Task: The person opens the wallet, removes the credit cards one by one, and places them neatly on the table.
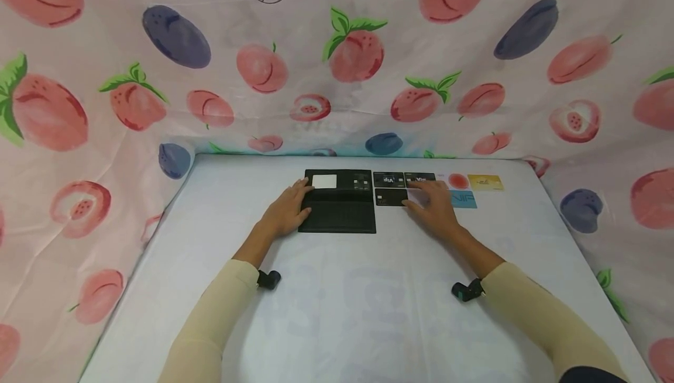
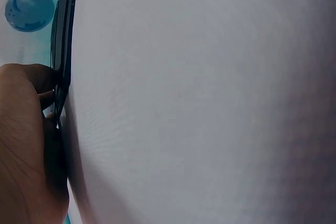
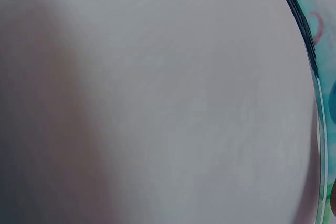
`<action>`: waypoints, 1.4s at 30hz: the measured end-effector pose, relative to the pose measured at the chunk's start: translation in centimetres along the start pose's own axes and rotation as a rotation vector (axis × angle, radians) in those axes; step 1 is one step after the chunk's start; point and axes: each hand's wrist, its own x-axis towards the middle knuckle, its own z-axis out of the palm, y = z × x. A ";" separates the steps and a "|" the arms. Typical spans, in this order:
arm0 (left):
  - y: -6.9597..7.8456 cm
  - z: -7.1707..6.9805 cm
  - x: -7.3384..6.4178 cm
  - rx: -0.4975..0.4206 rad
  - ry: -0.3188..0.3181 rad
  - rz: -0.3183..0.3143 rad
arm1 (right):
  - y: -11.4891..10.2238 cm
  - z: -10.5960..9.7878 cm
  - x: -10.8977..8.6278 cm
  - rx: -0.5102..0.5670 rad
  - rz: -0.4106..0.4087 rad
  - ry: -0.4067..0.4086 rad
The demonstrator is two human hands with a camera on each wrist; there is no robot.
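An opened black wallet (image 1: 337, 217) lies flat on the white table, with a white rectangle and small light marks in its upper half. My left hand (image 1: 285, 210) rests at its left edge, fingers and thumb touching the border. In the left wrist view the left hand (image 2: 23, 140) is beside the wallet's dark edge (image 2: 65, 30). Over the cards to the wallet's right, my right hand (image 1: 434, 212) has its fingers and thumb spread. Its thumb touches the right end of a black card (image 1: 391, 197), and its fingertips reach another black card (image 1: 419, 177). A pale card (image 1: 418, 197) is partly hidden beneath it.
Other cards lie in two rows: a black one (image 1: 388, 179), a pale one with a red disc (image 1: 458, 181), a gold one (image 1: 485, 182) and a blue one (image 1: 463, 199). A fruit-print cloth (image 1: 316, 20) hangs behind and beside the table (image 1: 337, 301).
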 end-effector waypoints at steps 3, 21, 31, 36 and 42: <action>0.0 0.0 0.0 0.002 0.003 -0.003 | -0.5 0.5 0.5 -0.002 -0.009 -0.002; -0.2 0.1 0.0 0.012 -0.003 0.001 | -2.3 2.6 3.0 -0.050 -0.023 -0.084; -0.3 0.2 0.2 0.016 0.006 -0.001 | -3.3 3.8 4.7 -0.062 -0.082 -0.103; -0.2 0.0 0.1 0.014 0.000 0.004 | -4.0 4.5 5.6 -0.070 -0.113 -0.113; -0.1 -0.2 0.1 0.022 -0.013 0.007 | -4.8 5.0 6.3 -0.068 -0.129 -0.151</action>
